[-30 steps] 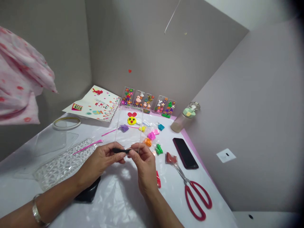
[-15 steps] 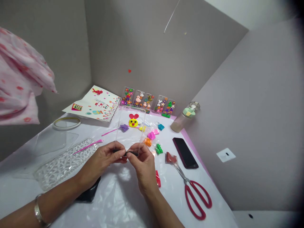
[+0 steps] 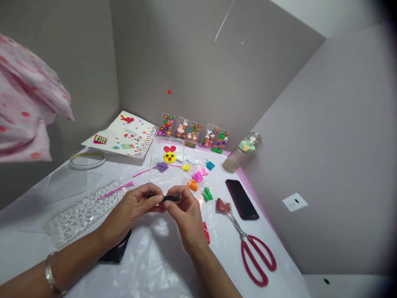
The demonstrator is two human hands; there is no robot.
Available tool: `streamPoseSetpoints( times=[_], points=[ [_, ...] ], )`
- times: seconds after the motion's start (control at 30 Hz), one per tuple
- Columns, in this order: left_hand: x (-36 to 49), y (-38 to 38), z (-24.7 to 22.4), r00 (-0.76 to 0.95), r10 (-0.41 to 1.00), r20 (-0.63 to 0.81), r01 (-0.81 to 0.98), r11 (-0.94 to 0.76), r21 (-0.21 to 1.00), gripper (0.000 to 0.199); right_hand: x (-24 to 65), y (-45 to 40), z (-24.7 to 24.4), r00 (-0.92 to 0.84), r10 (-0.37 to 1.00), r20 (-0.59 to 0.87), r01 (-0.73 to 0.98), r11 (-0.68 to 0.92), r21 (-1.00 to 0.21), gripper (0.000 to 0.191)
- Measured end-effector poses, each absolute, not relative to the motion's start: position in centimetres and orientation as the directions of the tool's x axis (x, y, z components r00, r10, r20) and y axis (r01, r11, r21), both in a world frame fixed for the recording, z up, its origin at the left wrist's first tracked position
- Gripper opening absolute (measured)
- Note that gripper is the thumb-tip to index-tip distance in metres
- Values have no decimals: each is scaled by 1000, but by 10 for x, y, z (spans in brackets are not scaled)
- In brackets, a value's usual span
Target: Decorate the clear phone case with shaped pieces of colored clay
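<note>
Between my hands a clear phone case [image 3: 166, 178] stands tilted up, its lower end in my fingers. Near its top is a yellow clay face [image 3: 169, 157] with two red rounded shapes above it. A strip of black clay [image 3: 170, 198] runs along the bottom edge. My left hand [image 3: 144, 200] is closed on the lower left corner, the thumb against the black strip. Opposite it, my right hand [image 3: 182, 207] grips the lower right corner with the thumb at the strip's middle. The fingers behind the case are partly hidden.
Packets of coloured clay, such as the orange one [image 3: 192, 185], lie beyond my right hand. Red-handled scissors [image 3: 252, 252] and a phone [image 3: 242, 199] are at the right, a bottle [image 3: 237, 155] behind. A textured clear case [image 3: 83, 215] lies left; decorated cases [image 3: 211, 135] stand along the wall.
The clear phone case has shifted slightly left and leans back a bit more, the yellow face moving with it. More of the black strip shows by my right thumb.
</note>
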State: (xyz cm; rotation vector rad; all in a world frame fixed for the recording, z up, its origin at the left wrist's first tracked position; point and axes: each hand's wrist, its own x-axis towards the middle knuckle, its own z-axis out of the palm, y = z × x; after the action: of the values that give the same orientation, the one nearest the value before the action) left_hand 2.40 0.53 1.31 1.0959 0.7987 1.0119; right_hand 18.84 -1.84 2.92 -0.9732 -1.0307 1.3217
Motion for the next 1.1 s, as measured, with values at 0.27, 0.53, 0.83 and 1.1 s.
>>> streamPoseSetpoints(
  times=[0.27,0.53,0.83,1.1],
  points=[
    [22,5,17,360,931,-55,-231,146,962,24,192,-19,29,33,999,34,-267,42,-963,14],
    [20,6,20,322,944,-70,-275,164,947,25,195,-15,25,17,999,33,-306,37,-951,25],
    [22,6,27,428,898,-99,-298,243,923,28,194,-17,25,-103,994,25,-323,-10,-946,22],
    [22,6,25,387,919,-73,-173,150,974,25,190,-19,33,-56,998,-4,-295,-20,-955,13]
  ],
)
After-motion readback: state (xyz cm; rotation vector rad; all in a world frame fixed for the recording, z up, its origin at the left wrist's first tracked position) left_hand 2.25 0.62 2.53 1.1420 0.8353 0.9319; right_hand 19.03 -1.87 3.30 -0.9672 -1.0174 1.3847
